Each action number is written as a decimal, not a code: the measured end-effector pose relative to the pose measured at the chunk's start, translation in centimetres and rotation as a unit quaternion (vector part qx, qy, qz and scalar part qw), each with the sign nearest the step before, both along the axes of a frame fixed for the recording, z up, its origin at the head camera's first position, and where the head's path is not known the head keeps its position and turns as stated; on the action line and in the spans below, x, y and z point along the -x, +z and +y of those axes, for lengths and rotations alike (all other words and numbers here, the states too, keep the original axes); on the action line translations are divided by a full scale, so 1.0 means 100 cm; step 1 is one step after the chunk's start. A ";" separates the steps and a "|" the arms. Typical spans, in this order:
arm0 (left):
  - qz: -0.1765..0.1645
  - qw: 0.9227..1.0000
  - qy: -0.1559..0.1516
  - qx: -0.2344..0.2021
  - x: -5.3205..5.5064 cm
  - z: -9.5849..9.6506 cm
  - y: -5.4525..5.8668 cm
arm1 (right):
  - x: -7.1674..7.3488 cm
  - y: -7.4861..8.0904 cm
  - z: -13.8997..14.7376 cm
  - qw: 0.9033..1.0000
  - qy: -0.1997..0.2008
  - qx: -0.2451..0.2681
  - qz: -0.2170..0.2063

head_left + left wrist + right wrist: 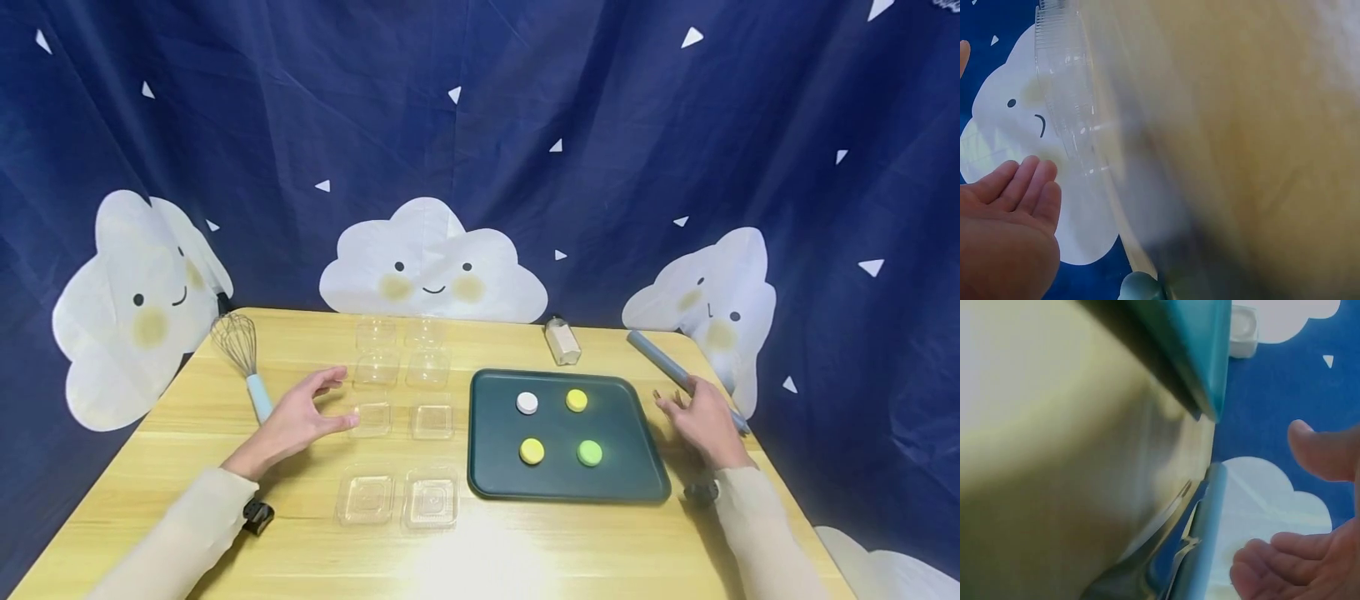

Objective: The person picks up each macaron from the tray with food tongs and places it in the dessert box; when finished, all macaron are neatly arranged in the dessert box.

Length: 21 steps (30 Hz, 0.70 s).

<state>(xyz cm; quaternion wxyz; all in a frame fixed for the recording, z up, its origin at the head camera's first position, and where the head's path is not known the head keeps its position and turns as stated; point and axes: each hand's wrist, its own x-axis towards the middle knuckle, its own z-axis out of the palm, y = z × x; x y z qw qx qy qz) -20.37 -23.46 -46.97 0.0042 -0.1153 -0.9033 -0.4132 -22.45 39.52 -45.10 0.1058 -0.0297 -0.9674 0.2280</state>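
My left hand point(296, 414) is held above the table with its fingers and thumb apart, beside a clear plastic box point(372, 417). In the left wrist view its fingers are loosely bent and hold nothing; the box edges point(1063, 81) stand close by. My right hand point(707, 419) hovers at the tray's right, over metal tongs point(1160, 550) and a grey-blue rolling pin point(660, 358). A gap shows between its thumb and fingers in the right wrist view, with nothing held. On the dark green tray point(558, 479) lie two yellow macarons point(532, 452), one green point(589, 453) and one white point(527, 403).
Several clear plastic boxes and lids point(432, 497) stand in two columns left of the tray. A whisk point(247, 358) with a light blue handle lies at the far left. Behind the tray lies a small bottle point(562, 342). A dark blue curtain point(480, 125) hangs behind the table.
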 end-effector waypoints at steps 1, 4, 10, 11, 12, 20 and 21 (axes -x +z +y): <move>-0.005 1.000 -0.001 0.004 0.000 0.000 0.000 | -0.001 -0.001 0.002 1.000 0.001 -0.005 -0.003; -0.017 1.000 -0.006 0.012 0.000 0.001 -0.001 | -0.004 -0.003 0.007 1.000 0.001 -0.021 -0.023; -0.030 0.999 -0.008 0.027 0.000 0.004 -0.002 | -0.008 -0.006 0.013 0.996 -0.009 -0.036 -0.079; -0.031 0.999 -0.009 0.031 0.000 0.004 -0.002 | -0.009 -0.006 0.015 0.995 -0.009 -0.040 -0.088; -0.033 0.999 -0.009 0.034 0.001 0.005 -0.002 | -0.010 -0.007 0.015 0.994 -0.010 -0.043 -0.098; -0.046 0.997 -0.001 0.054 0.001 0.009 -0.002 | -0.013 -0.007 0.017 0.988 -0.004 -0.048 -0.149; -0.048 0.997 -0.001 0.054 0.001 0.009 -0.002 | -0.014 -0.006 0.016 0.987 -0.003 -0.047 -0.154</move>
